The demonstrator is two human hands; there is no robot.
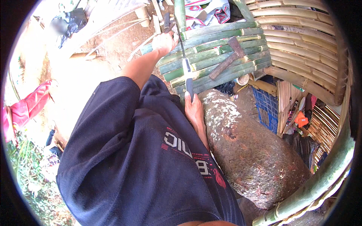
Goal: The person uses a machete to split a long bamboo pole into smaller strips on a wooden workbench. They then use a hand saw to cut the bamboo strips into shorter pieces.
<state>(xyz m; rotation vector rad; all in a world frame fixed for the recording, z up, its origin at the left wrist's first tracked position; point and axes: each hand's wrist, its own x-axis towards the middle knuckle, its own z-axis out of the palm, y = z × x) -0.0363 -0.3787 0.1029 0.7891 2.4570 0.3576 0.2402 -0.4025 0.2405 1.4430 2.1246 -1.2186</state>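
My right hand [194, 109] is wrapped round the white and dark blue handle [188, 77] of a hand tool. Its long, thin, dark blade [182, 47], like a saw's, points away from me past the edge of the bamboo slats. My left hand [164, 43] is closed near the far part of that blade, beside an upright green bamboo pole [180, 15]. What its fingers hold is hidden. Under and right of the tool lies a platform of split green bamboo [207, 52]. On it rests a hatchet [228, 58] with a rusty head and wooden handle.
A large brown boulder [249, 150] stands close on my right. Beyond it are a blue plastic crate [266, 107] and a pale bamboo slat structure [298, 37]. Bamboo offcuts [156, 22] lie on the ground ahead. Red cloth [30, 105] hangs at far left.
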